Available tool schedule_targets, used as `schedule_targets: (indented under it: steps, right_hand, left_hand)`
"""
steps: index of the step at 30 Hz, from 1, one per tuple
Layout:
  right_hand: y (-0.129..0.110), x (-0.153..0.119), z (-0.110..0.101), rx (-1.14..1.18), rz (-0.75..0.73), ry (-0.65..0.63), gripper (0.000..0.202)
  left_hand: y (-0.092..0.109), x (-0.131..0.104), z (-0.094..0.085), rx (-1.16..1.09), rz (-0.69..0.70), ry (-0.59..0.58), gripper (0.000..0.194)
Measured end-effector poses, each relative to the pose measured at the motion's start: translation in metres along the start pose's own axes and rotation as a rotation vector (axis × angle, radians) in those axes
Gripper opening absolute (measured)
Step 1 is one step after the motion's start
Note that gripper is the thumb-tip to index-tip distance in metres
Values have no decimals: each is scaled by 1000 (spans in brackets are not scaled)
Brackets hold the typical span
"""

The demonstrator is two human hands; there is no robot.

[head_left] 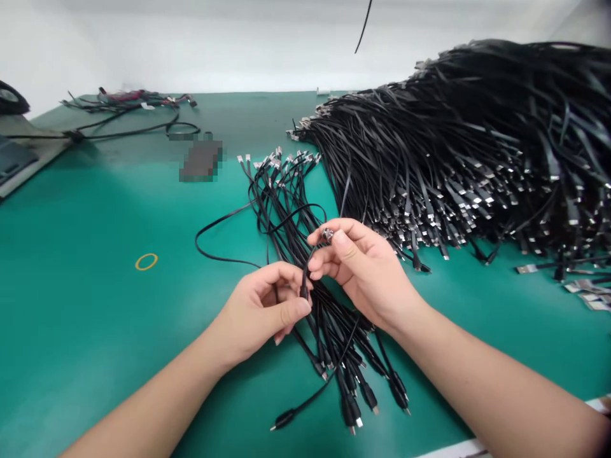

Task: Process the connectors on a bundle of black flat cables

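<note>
My left hand (260,312) is closed on a black USB cable (304,283), pinching it near a thicker part between thumb and fingers. Just above and to the right, my right hand (370,270) pinches a small metallic connector (327,234) between thumb and index finger. Its other fingertips touch the same cable. I cannot tell whether that connector belongs to this cable. Beneath both hands lies a loose bundle of black USB cables (281,222), silver plugs at the far end and black-housed plugs (351,407) at the near end.
A large heap of black cables (429,140) covers the right side of the green table (95,350). A yellow rubber band (146,261) lies to the left. Behind it are a blurred dark object (201,160) and tangled wires (133,98). Several loose plugs (592,292) lie at far right.
</note>
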State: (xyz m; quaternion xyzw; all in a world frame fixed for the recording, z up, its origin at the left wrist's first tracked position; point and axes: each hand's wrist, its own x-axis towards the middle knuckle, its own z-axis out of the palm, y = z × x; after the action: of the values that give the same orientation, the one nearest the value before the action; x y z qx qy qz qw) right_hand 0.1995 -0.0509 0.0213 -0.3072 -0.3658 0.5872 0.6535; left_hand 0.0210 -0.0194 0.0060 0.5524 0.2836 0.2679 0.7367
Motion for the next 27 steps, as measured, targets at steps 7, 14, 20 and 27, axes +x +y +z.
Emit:
schedule_targets:
  steps: [7, 14, 20, 27]
  right_hand:
    - [1, -3, 2, 37, 56, -60, 12]
    - [1, -2, 2, -20, 68, -16, 14]
    - [-1, -2, -4, -480, -69, 108, 21]
    - [-4, -7, -14, -1186, -87, 54, 31]
  left_hand:
    - [0, -4, 8, 321, 88, 109, 20]
    - [0, -3, 9, 305, 85, 50, 24]
    - [1, -7, 8, 111, 194, 96, 36]
    - [6, -5, 3, 74, 252, 304, 39]
